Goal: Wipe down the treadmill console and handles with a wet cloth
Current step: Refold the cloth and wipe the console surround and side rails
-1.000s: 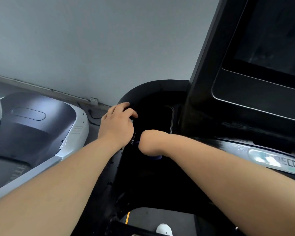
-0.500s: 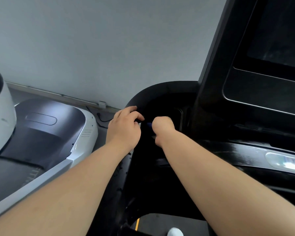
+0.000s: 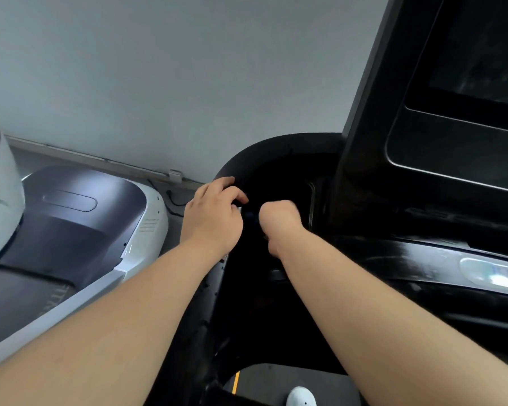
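Head view showed the left hand [image 3: 214, 213] with its fingers curled over the rim of the curved handle [image 3: 276, 143], at the left side of the treadmill console [image 3: 452, 159]. The right hand [image 3: 280, 222] was just beside it, closed like a fist in the dark recess under that handle. Its fingers were turned away from the camera, so the grip itself was hidden. A small dark blue piece, which I took for the cloth [image 3: 250, 215], appeared between the two hands, touching the right one, so the right hand seemed to hold it bunched up.

In my judgement, the step in hand was the wiping of the inner side of this left handle, while the left hand steadied the body. The screen and the glossy lower panel [image 3: 408, 256] lay to the right. The next move would call for drawing the cloth along the curve with even pressure, then passing toward the panel, keeping water away from the screen edge.
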{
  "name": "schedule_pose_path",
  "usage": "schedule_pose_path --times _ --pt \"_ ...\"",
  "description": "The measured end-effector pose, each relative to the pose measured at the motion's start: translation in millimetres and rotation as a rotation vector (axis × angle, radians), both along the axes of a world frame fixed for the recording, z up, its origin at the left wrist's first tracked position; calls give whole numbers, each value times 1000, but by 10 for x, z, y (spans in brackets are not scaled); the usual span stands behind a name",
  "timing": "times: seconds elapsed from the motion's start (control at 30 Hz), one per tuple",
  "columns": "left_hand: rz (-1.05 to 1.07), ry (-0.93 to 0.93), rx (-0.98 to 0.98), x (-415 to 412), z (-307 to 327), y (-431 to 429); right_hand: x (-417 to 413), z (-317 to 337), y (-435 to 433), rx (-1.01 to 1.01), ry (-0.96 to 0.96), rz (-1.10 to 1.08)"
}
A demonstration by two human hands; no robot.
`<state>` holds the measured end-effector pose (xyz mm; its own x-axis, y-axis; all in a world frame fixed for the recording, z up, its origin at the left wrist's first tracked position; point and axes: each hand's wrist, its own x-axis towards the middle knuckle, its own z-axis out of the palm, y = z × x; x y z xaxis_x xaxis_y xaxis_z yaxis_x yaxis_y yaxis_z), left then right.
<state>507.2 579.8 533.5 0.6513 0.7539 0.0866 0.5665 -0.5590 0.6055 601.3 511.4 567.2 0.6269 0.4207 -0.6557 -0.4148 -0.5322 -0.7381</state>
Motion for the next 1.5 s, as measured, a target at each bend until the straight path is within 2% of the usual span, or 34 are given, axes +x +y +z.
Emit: schedule_pose_path --times 0.1,0.17,0.2,0.27,0.33,0.43,0.47,0.53,0.6,0.67,0.73,0.87,1.03,1.1,1.2,1.27,1.3,1.37,1.43,1.5 --pt "6 4 6 4 1 1 -54 -140 -72 -203 -39 265" --pt "4 7 1 4 4 0 68 -166 -78 -180 -142 300" --pt "1 7 -1 3 5 2 165 -175 -56 -136 -258 309" --pt "2 7 -6 0 11 8 329 -142 -51 -79 -611 439" --pt "5 13 -11 1 21 4 450 -82 -87 -66 -969 812" --pt "10 15 -7 -7 29 -9 623 2 -54 -289 -1436 1581" --pt "10 15 -4 -7 30 -10 652 39 -26 -346 -1518 1739" --pt "10 16 -3 -9 30 -11 677 101 12 -443 -1590 1875" --pt "10 15 -5 -12 35 -15 672 162 -2 -606 -1584 1885" --pt "8 16 -4 -16 36 -14 618 243 6 -793 -1467 1824" --pt "8 14 -5 -25 33 -6 550 364 128 -851 -1371 1725" --pt "4 12 6 -15 26 -6 611 477 335 -730 -1435 1734" --pt "7 7 -2 -30 23 -9 742 401 142 -875 -1307 1850" --pt "0 4 -7 -30 47 -16 666 399 51 -872 -1275 1904" --pt "-8 13 7 -26 67 -17 424 399 -150 -686 -1155 2000" --pt "-4 25 2 -21 72 -15 306 409 -276 -569 -978 1949" --pt "-3 29 -1 -21 68 -17 296 420 -303 -537 -956 1902" --pt "2 23 3 -24 62 -9 330 411 -303 -555 -1097 1801" --pt "1 23 -8 -23 67 -10 333 382 -344 -674 -1327 1683" --pt "2 22 -16 -22 81 -11 260 316 -433 -687 -1393 1653"
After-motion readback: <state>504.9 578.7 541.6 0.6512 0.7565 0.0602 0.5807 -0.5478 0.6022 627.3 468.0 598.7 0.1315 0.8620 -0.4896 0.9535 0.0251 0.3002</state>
